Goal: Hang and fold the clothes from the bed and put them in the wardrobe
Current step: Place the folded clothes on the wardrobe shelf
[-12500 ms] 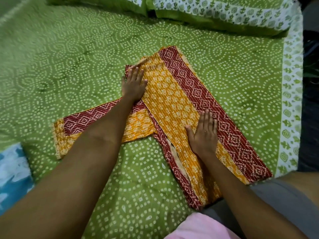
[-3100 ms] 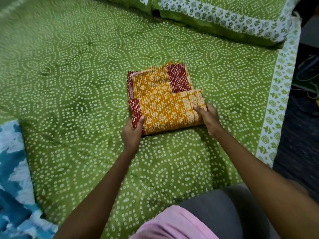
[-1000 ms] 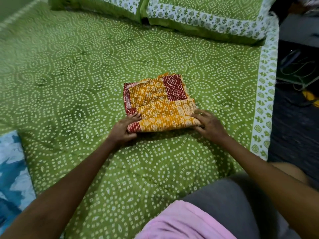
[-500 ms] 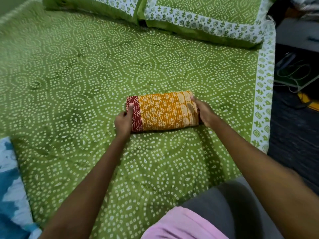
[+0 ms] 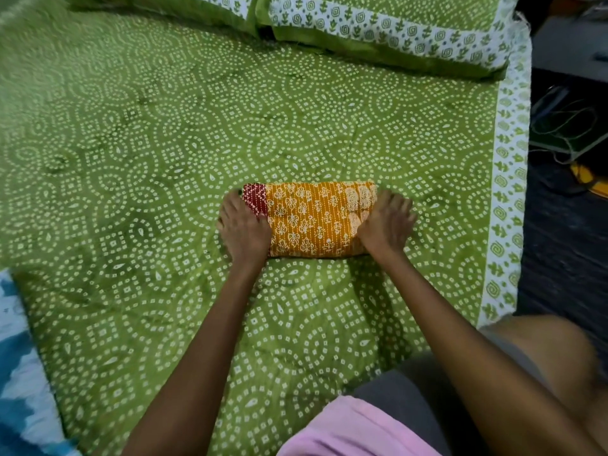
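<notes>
A yellow and dark red printed cloth (image 5: 312, 218) lies folded into a compact oblong bundle on the green patterned bedsheet (image 5: 148, 143), near the middle of the bed. My left hand (image 5: 243, 228) rests palm down on the bundle's left end, over the red strip. At the right end my right hand (image 5: 385, 225) is pressed against the bundle, fingers spread. Both hands touch the cloth; the bundle lies flat on the bed.
Two green pillows (image 5: 378, 31) with white printed borders lie at the head of the bed. A blue and white cloth (image 5: 19, 373) shows at the lower left. The bed's right edge (image 5: 506, 192) drops to a dark floor with cables (image 5: 566, 126).
The cloth went from a long spread strip to a square fold, then to a narrow oblong bundle. Since half a second ago both hands have shifted onto the bundle's two ends.
</notes>
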Demonstrator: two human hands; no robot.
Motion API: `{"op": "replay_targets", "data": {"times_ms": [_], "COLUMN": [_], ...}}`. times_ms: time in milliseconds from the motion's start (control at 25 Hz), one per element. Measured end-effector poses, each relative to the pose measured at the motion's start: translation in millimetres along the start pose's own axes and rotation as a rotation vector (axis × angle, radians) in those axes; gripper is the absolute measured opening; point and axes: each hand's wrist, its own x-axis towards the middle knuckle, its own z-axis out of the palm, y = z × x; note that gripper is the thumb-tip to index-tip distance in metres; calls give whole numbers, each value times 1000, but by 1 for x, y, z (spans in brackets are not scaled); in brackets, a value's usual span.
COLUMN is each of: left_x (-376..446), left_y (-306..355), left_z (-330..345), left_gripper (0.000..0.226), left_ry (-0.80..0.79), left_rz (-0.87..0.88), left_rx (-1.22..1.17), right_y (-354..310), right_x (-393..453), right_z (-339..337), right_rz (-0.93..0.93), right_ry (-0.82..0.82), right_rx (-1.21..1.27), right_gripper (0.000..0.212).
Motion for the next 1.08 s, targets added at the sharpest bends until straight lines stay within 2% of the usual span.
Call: {"op": "replay_targets", "data": {"times_ms": [40, 80, 160, 200, 240, 320, 400, 520, 560, 640, 760, 840, 960, 1040, 1080], "left_x": [9, 18, 24, 22, 19, -4, -20, -6, -1, 5, -4, -15, -22, -10, 1], "left_y": [9, 20, 37, 38, 35, 14, 1, 2, 4, 8, 5, 10, 11, 10, 6], "left_z": [1, 4, 19, 30, 41, 57, 59, 62, 62, 58, 51, 40, 31, 22, 17], "left_gripper": [50, 46, 45, 47, 50, 55, 59, 63, 66, 75, 88, 92, 97, 98, 88], "left_ry": [59, 59, -113, -220, -281, -280, -215, -263, -235, -186, -119, -144, -216, -250, -292], "left_rz": [158, 300, 452, 478, 491, 506, 540, 539, 512, 315, -18, -100, -190, -300, -343], "left_rx": [-34, -73, -56, 40, 187, 394, 417, 401, 430, 415, 203, 71, 27, -42, -128], "right_y": [-14, -30, -56, -59, -55, -32, -19, -21, -22, -19, -2, 12, 26, 24, 21], "right_x": [7, 14, 19, 20, 16, -6, -20, -5, 1, 11, 14, 5, -15, -10, -1], "right_z": [-3, -3, 8, 19, 31, 52, 59, 64, 63, 59, 51, 47, 46, 33, 27], "right_rz": [-112, -235, -434, -463, -441, -356, -310, -245, -209, -119, -102, -103, -81, 53, 153], "right_ry": [76, 77, -92, -179, -216, -148, -107, -132, -128, -140, -172, -175, -116, -136, -173], "right_rx": [42, 102, 102, 53, 8, -41, -55, -82, -94, -49, 41, 115, 242, 417, 537], "right_gripper": [45, 47, 51, 52, 53, 59, 65, 72, 76, 86, 90, 86, 74, 69, 68]}}
